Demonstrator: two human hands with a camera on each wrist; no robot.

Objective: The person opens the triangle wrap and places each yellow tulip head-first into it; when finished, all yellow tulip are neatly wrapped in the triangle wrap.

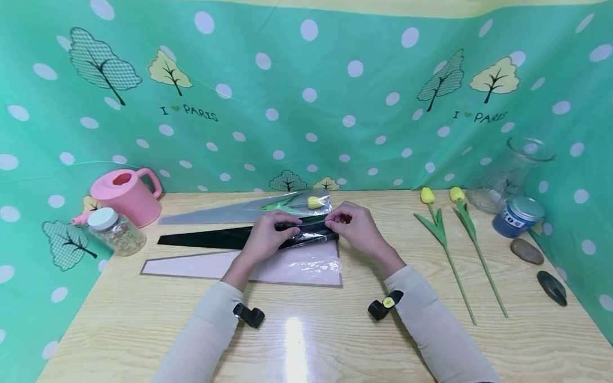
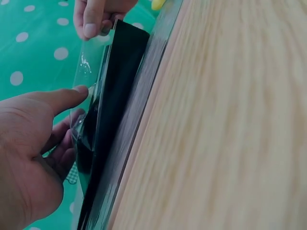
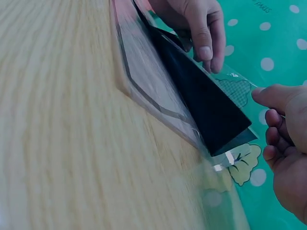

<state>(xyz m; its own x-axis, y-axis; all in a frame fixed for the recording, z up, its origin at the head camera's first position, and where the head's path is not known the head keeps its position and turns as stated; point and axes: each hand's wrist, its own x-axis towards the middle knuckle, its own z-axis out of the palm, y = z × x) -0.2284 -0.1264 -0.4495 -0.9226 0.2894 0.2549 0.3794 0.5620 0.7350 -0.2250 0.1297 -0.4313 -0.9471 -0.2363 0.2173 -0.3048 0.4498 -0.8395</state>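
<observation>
A long tapered black flower sleeve [image 1: 201, 239] with a clear film front lies in the middle of the table. My left hand [image 1: 264, 235] pinches the clear film [image 2: 85, 72] between thumb and fingers near the sleeve's middle. At the wide right end, my right hand [image 1: 357, 229] pinches the film's edge, and the film stands lifted off the black backing [image 3: 206, 100]. Behind it, a grey sleeve [image 1: 206, 216] holds a yellow tulip [image 1: 315, 202]. In front lies a white sleeve [image 1: 197, 267] with a grey border, partly hidden by my left hand and wrist.
Two yellow tulips [image 1: 442, 237] lie on the right. Beyond them are a glass vase [image 1: 509, 176], a blue jar [image 1: 515, 221] and two stones [image 1: 526, 251]. On the left stand a pink watering can [image 1: 129, 200] and a white-lidded jar [image 1: 120, 234]. A green polka-dot cloth [image 1: 295, 152] surrounds the table.
</observation>
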